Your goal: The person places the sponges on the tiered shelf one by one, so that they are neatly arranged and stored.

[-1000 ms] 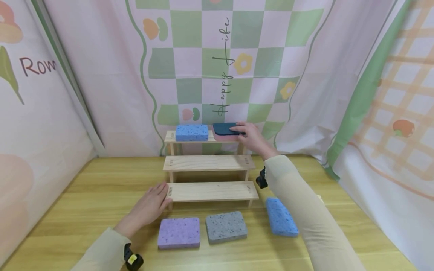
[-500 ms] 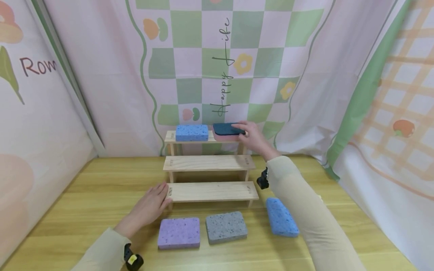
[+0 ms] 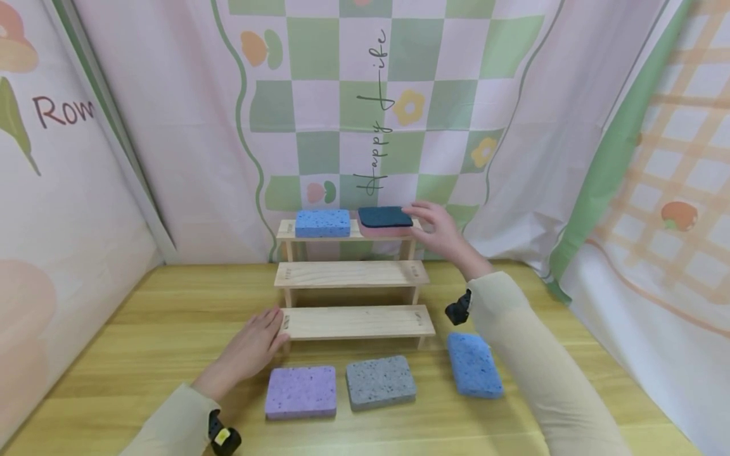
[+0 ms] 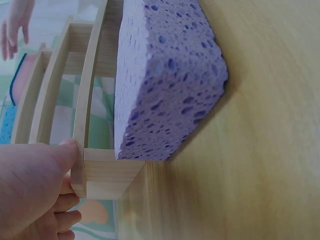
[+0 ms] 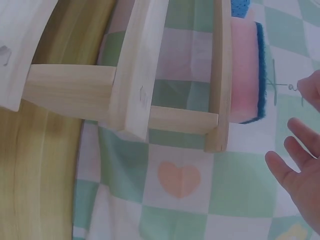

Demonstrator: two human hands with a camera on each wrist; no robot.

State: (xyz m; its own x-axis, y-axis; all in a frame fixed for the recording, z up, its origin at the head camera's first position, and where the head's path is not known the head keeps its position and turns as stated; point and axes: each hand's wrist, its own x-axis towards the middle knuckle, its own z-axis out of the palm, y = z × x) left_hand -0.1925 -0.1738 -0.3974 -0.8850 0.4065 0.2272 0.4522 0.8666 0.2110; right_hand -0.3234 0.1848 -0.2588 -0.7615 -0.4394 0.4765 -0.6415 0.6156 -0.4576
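A three-step wooden rack point(image 3: 352, 273) stands on the table. My left hand point(image 3: 251, 348) grips the left end of its lowest step; in the left wrist view the thumb point(image 4: 65, 154) and curled fingers lie on either side of the board. On the top step sit a blue speckled sponge point(image 3: 322, 223) and, to its right, a pink scouring sponge point(image 5: 243, 70) with a dark teal pad point(image 3: 384, 216) facing up. My right hand point(image 3: 441, 231) is just right of the scouring sponge. The right wrist view shows its fingers point(image 5: 280, 167) apart from the sponge, holding nothing.
In front of the rack lie a purple sponge point(image 3: 301, 392) and a grey sponge point(image 3: 381, 382). Another blue sponge point(image 3: 474, 365) lies at the right, near the right sleeve point(image 3: 530, 342). A patterned cloth point(image 3: 365, 126) hangs behind the rack.
My right hand has let go of the scouring sponge and moved a little to the right. The sponge stays on the top step. My left hand has not moved.
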